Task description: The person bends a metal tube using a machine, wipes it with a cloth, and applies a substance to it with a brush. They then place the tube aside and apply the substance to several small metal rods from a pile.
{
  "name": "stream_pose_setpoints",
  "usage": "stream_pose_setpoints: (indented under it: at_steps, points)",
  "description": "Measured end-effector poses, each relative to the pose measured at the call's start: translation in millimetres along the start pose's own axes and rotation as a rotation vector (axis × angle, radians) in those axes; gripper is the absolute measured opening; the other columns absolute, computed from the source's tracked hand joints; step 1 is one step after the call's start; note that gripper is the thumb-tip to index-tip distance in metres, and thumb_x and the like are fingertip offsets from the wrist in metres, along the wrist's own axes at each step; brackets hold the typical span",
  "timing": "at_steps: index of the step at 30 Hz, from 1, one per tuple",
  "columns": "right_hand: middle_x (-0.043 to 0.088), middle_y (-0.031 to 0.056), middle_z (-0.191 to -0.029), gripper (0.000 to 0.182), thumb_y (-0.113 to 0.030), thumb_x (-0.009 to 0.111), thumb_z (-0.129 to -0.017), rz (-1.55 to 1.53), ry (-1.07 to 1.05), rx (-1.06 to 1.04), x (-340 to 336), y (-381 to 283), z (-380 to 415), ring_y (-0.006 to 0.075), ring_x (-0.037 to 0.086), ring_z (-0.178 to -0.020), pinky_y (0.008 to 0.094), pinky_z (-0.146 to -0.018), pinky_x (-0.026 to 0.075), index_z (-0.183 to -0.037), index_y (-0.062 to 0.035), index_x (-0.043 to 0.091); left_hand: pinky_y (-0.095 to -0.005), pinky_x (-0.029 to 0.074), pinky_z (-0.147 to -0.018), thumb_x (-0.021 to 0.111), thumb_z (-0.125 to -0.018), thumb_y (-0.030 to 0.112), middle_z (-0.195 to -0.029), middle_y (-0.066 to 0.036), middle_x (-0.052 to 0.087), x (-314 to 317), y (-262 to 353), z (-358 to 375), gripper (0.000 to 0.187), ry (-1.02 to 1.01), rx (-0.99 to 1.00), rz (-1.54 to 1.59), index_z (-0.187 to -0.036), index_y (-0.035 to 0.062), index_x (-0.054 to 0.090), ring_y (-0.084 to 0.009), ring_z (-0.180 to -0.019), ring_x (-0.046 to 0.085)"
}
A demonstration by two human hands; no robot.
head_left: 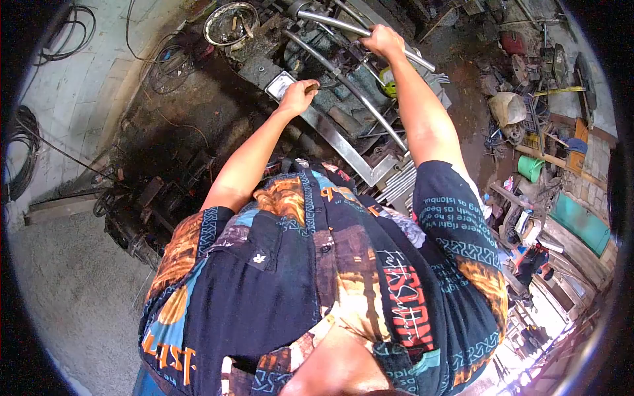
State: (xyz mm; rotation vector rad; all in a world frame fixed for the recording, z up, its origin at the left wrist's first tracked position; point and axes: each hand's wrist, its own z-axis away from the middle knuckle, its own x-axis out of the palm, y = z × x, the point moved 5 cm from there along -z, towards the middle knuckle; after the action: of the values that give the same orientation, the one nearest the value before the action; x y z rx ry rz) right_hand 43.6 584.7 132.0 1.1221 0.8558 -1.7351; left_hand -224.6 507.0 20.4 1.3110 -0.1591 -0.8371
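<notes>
My right hand (385, 43) is wrapped round a long metal tube (333, 24) lying slantwise over the far side of a cluttered workbench. A second metal tube (347, 84) runs roughly parallel, nearer to me. My left hand (298, 99) is over the bench's left edge, its fingers drawn together; a small dark thing seems to show at the fingertips, too small to name. Beside that hand is a square metal piece with a whitish face (280, 84). A yellow-green object (388, 87) sits between the second tube and my right forearm.
A metal angle bar (343, 150) edges the bench near me, with several thin rods (401, 183) beside it. A round basin (231, 25) stands at the back left. Cables (25, 152) hang on the left wall. A green bucket (529, 168) and scrap lie to the right.
</notes>
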Motion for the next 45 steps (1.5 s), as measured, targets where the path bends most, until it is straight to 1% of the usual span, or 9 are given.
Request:
stream_pose_setpoints:
  at_steps: [7,9,17,22,24,31,38,43,45]
  points:
    - [0.067,0.0139,-0.114,0.047,-0.041,0.065,-0.072,0.003,0.014,0.000,1,4,2,0.0295,0.064,-0.107,0.0423,-0.093,0.049,-0.110,-0.0143,0.069,-0.0340,0.051,-0.082,0.064,-0.085,0.009,-0.099,-0.014,0.070,1,7,2,0.024,-0.019,-0.020,-0.060,-0.109,0.0063,0.065,-0.0249,-0.092,0.068]
    - [0.067,0.0145,-0.113,0.047,-0.040,0.064,-0.072,-0.006,0.012,-0.003,2,7,4,0.0299,0.064,-0.107,0.0424,-0.093,0.049,-0.110,-0.0139,0.069,-0.0330,0.051,-0.079,0.064,-0.086,0.011,-0.095,-0.014,0.069,3,11,5,0.027,-0.001,0.043,-0.087,-0.112,0.0027,0.063,-0.0221,-0.084,0.068]
    - [0.066,0.0162,-0.114,0.048,-0.040,0.065,-0.071,0.004,-0.009,0.009,2,6,0,0.0309,0.064,-0.106,0.0418,-0.093,0.049,-0.106,-0.0078,0.071,-0.0329,0.051,-0.081,0.064,-0.087,0.011,-0.098,-0.015,0.070,4,11,7,0.028,0.011,0.029,-0.063,-0.113,0.0032,0.063,-0.0224,-0.090,0.068]
    - [0.066,0.0165,-0.114,0.048,-0.041,0.065,-0.071,0.000,-0.021,0.002,-2,7,6,0.0307,0.064,-0.107,0.0415,-0.094,0.049,-0.106,-0.0077,0.071,-0.0326,0.051,-0.083,0.062,-0.087,0.009,-0.099,-0.014,0.070,7,13,10,0.027,0.004,0.005,-0.057,-0.113,0.0028,0.063,-0.0218,-0.091,0.068]
    - [0.066,0.0164,-0.113,0.048,-0.041,0.065,-0.071,0.008,-0.029,0.005,-2,7,6,0.0306,0.063,-0.107,0.0415,-0.094,0.049,-0.106,-0.0081,0.071,-0.0320,0.051,-0.083,0.060,-0.087,0.007,-0.099,-0.014,0.070,7,13,9,0.026,0.016,0.051,-0.061,-0.113,0.0025,0.063,-0.0213,-0.092,0.068]
    - [0.067,0.0163,-0.113,0.048,-0.042,0.065,-0.071,-0.011,0.000,-0.014,1,13,9,0.0307,0.063,-0.107,0.0419,-0.094,0.049,-0.106,-0.0097,0.071,-0.0318,0.050,-0.083,0.061,-0.087,0.006,-0.099,-0.013,0.070,10,12,9,0.026,0.010,0.052,-0.086,-0.113,0.0022,0.062,-0.0210,-0.092,0.068]
    - [0.067,0.0153,-0.113,0.048,-0.041,0.065,-0.071,-0.014,-0.013,-0.004,-3,12,13,0.0304,0.063,-0.107,0.0423,-0.093,0.049,-0.108,-0.0113,0.070,-0.0317,0.050,-0.083,0.060,-0.087,0.005,-0.101,-0.014,0.069,11,14,10,0.026,-0.008,0.028,-0.057,-0.113,0.0018,0.062,-0.0217,-0.094,0.068]
    - [0.067,0.0150,-0.112,0.046,-0.039,0.064,-0.071,-0.003,-0.013,0.010,3,18,8,0.0304,0.064,-0.106,0.0417,-0.093,0.049,-0.106,-0.0103,0.071,-0.0318,0.050,-0.084,0.060,-0.088,0.005,-0.101,-0.014,0.069,16,14,12,0.027,-0.006,0.038,-0.071,-0.114,0.0017,0.062,-0.0215,-0.094,0.067]
    - [0.067,0.0150,-0.112,0.045,-0.039,0.064,-0.072,0.006,-0.007,0.014,4,19,6,0.0303,0.064,-0.106,0.0415,-0.093,0.050,-0.106,-0.0098,0.071,-0.0348,0.051,-0.081,0.062,-0.085,0.006,-0.096,-0.016,0.069,14,15,13,0.023,0.049,0.086,0.008,-0.107,0.0036,0.065,-0.0273,-0.089,0.068]
